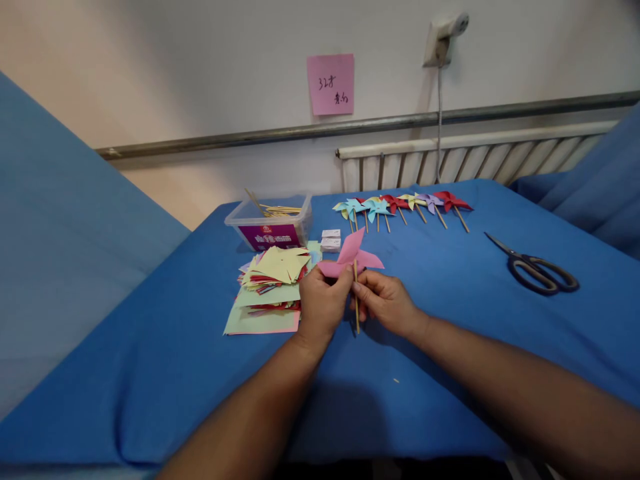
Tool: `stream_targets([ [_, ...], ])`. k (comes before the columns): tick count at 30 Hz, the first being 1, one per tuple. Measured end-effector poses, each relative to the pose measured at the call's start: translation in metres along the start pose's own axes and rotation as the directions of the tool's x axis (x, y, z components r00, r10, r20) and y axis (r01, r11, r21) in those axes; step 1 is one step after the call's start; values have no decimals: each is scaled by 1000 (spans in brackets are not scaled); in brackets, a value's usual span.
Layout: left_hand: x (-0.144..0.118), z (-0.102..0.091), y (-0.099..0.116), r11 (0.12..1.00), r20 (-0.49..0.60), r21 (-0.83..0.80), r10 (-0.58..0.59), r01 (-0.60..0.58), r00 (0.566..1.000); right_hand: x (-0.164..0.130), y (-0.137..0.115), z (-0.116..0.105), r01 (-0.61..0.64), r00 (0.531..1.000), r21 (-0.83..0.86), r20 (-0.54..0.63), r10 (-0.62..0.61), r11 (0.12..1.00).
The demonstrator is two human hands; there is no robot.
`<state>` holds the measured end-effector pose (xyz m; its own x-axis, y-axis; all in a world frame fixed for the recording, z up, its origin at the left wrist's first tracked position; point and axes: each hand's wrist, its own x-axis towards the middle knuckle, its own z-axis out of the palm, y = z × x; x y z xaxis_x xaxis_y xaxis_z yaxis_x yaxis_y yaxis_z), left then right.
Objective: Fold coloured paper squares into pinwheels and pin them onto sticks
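Observation:
A pink paper pinwheel [350, 257] is held up over the blue cloth between both hands. My left hand [320, 303] grips the paper's lower left edge. My right hand [385, 301] pinches the thin wooden stick [357, 313] that hangs down below the pinwheel. Just left of my left hand lies a stack of cut coloured paper squares [270, 287].
A clear plastic box [270, 223] with wooden sticks stands behind the paper stack, next to a small white box [331, 240]. A row of several finished pinwheels [400, 205] lies at the back. Scissors [537, 268] rest at the right. Behind are a radiator and a pink wall note.

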<state>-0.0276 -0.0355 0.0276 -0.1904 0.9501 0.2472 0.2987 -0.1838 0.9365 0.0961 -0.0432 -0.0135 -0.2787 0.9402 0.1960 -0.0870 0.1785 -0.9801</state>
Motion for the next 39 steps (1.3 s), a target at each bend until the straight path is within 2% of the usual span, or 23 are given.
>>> stream_targets([
  [10, 0, 0, 1, 1000, -12, -24, 8, -9, 1000, 2, 0, 0, -37, 999, 61, -14, 38, 997],
  [24, -1, 0, 3, 999, -16, 18, 29, -29, 999, 2, 8, -2, -34, 999, 33, 26, 34, 999],
  [34, -4, -1, 6, 997, -34, 46, 65, -64, 997, 1, 4, -2, -27, 999, 9, 38, 27, 1000],
  [39, -4, -1, 6, 989, -39, 81, 129, -125, 991, 1, 2, -1, -18, 1000, 11, 25, 18, 1000],
])
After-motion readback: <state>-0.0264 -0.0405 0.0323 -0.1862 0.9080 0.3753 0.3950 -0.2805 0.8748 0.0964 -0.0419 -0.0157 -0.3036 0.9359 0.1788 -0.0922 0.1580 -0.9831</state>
